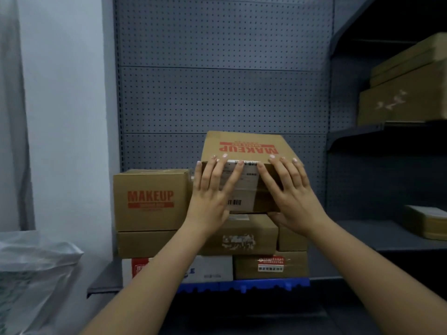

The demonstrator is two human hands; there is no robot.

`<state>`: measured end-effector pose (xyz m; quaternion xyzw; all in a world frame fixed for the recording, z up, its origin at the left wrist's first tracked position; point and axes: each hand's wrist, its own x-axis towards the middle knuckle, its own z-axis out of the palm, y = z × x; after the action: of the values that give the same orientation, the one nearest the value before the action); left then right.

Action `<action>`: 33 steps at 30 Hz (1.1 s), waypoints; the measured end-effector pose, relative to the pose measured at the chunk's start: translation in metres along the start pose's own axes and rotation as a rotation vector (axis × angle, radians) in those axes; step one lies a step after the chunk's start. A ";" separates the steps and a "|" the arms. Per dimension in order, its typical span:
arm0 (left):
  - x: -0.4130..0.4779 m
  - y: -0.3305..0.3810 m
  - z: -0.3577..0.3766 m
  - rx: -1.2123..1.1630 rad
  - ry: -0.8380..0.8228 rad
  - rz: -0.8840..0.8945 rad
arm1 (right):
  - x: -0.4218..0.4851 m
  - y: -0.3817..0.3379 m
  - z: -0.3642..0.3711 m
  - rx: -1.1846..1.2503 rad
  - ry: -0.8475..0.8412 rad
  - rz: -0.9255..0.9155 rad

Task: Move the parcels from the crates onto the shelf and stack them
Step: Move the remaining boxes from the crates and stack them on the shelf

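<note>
The left hand (212, 192) and right hand (291, 189), fingers straight and flat against the front of the top parcel (246, 146) on the shelf (355, 238) stack, should push evenly to seat it square.

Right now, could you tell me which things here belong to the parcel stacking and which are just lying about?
Job: upper MAKEUP parcel, left hand, right hand, second MAKEUP parcel, parcels stacked below, shelf.
Lying about: white sack on the left, cardboard boxes on the right-hand shelves.
</note>
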<state>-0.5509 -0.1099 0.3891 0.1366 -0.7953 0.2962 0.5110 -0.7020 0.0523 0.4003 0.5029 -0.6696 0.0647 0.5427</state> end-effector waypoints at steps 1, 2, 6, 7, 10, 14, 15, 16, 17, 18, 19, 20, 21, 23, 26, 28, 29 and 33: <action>0.000 0.003 0.005 -0.008 -0.016 0.003 | -0.002 0.003 0.005 0.006 -0.014 -0.003; 0.000 0.005 0.010 -0.015 -0.031 0.006 | -0.004 0.007 0.008 0.013 -0.030 -0.010; 0.005 0.004 0.023 -0.022 -0.109 0.036 | 0.000 0.024 0.018 0.041 -0.145 -0.053; 0.007 0.003 0.026 -0.017 -0.135 0.044 | 0.003 0.028 0.020 0.047 -0.185 -0.064; 0.008 -0.001 0.035 -0.023 -0.183 0.049 | 0.012 0.036 0.026 0.076 -0.280 -0.106; 0.009 -0.014 0.039 -0.048 -0.207 0.098 | 0.024 0.036 0.031 0.143 -0.355 -0.147; 0.011 -0.018 0.040 -0.054 -0.212 0.114 | 0.026 0.036 0.032 0.159 -0.362 -0.154; 0.012 -0.022 0.040 -0.059 -0.220 0.127 | 0.028 0.036 0.033 0.175 -0.364 -0.165; 0.012 -0.025 0.041 -0.064 -0.229 0.138 | 0.030 0.036 0.035 0.191 -0.365 -0.176; 0.012 -0.028 0.042 -0.071 -0.239 0.148 | 0.031 0.036 0.036 0.211 -0.368 -0.184; 0.012 -0.031 0.043 -0.079 -0.250 0.155 | 0.032 0.036 0.038 0.232 -0.374 -0.191; 0.011 -0.033 0.045 -0.088 -0.263 0.160 | 0.033 0.036 0.039 0.250 -0.381 -0.198; 0.010 -0.035 0.046 -0.097 -0.278 0.164 | 0.033 0.036 0.041 0.259 -0.391 -0.207; 0.007 -0.038 0.049 -0.112 -0.318 0.172 | 0.032 0.035 0.046 0.259 -0.407 -0.226; 0.005 -0.040 0.054 -0.127 -0.365 0.187 | 0.026 0.034 0.054 0.260 -0.419 -0.237; 0.005 -0.042 0.057 -0.135 -0.366 0.193 | 0.024 0.034 0.058 0.261 -0.425 -0.237; 0.005 -0.042 0.059 -0.140 -0.360 0.195 | 0.023 0.034 0.059 0.262 -0.422 -0.233; 0.007 -0.046 0.063 -0.194 -0.324 0.208 | 0.023 0.035 0.063 0.258 -0.409 -0.227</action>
<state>-0.5761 -0.1838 0.3918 0.0500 -0.9016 0.2436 0.3538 -0.7673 0.0154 0.4094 0.6424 -0.6909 -0.0148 0.3313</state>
